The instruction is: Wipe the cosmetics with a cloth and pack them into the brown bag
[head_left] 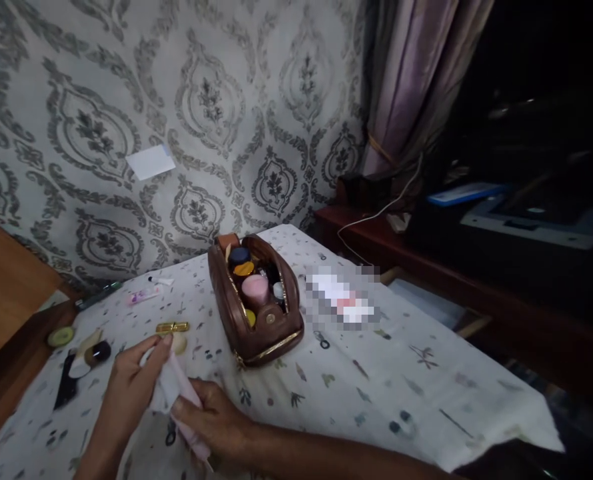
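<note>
Low in the head view, my left hand (134, 377) pinches a white cloth or tissue (169, 387). My right hand (216, 413) is wrapped round a pale pink tube (190, 430), which lies against the white material; the two overlap between my hands. Just beyond my fingers a gold tube (172, 327) lies on the patterned cloth, with a small cream round item (179, 343) beside it. An open brown bag (261, 343) stands ahead and to the right, holding a pink container (255, 291), a dark-blue-lidded jar (240, 257) and several other items.
To the left lie a dark round item (98, 353), a black flat piece (65, 383), a green round item (60, 337) and a pink-and-white tube (143, 295). A blurred white packet (341, 298) is right of the bag, near an open drawer (426, 303).
</note>
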`<state>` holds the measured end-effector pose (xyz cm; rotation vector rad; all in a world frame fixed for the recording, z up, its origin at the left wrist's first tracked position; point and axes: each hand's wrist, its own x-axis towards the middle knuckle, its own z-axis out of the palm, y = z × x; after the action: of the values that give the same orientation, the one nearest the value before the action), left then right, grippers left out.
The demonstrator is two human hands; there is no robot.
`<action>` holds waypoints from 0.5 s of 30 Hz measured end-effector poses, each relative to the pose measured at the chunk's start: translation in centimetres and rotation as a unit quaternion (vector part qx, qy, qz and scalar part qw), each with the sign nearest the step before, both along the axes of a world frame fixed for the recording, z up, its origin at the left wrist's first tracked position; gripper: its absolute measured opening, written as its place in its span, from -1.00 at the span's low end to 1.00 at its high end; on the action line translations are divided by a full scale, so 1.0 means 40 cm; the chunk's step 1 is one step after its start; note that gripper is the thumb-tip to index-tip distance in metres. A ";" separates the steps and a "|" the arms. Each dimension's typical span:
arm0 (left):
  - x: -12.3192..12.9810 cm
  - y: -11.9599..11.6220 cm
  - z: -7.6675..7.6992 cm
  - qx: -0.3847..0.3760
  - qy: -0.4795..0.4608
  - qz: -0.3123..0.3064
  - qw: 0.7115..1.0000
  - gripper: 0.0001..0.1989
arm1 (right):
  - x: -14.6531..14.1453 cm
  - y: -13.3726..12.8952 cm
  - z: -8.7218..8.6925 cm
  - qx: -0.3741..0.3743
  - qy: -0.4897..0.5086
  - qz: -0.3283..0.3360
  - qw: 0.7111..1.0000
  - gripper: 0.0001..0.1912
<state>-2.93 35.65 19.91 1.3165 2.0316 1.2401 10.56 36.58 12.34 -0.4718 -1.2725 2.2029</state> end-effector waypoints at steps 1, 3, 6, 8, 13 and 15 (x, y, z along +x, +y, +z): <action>0.006 0.004 0.002 -0.016 -0.069 0.010 0.997 -0.56 | 0.004 0.000 -0.001 -0.010 0.002 0.006 1.000 -0.13; 0.024 0.008 0.002 -0.020 -0.193 0.023 0.981 -0.54 | 0.003 -0.001 -0.008 -0.043 0.012 0.025 0.999 -0.13; 0.055 0.002 0.001 0.020 -0.277 0.022 0.960 -0.55 | -0.010 -0.002 -0.021 -0.118 0.026 0.062 0.991 -0.16; 0.072 -0.006 0.001 0.034 -0.311 0.019 0.950 -0.54 | -0.018 0.002 -0.022 -0.163 0.003 0.087 0.983 -0.21; 0.088 -0.017 -0.015 0.063 -0.365 0.043 0.928 -0.53 | -0.016 0.013 -0.006 -0.242 -0.059 0.206 0.946 -0.16; 0.088 -0.013 -0.022 0.084 -0.317 0.045 0.943 -0.57 | -0.010 0.012 -0.008 -0.229 -0.049 0.212 0.949 -0.20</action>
<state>0.59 35.12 19.04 0.7440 1.5561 1.6467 10.16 37.07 12.02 -0.5231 -0.9662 2.8957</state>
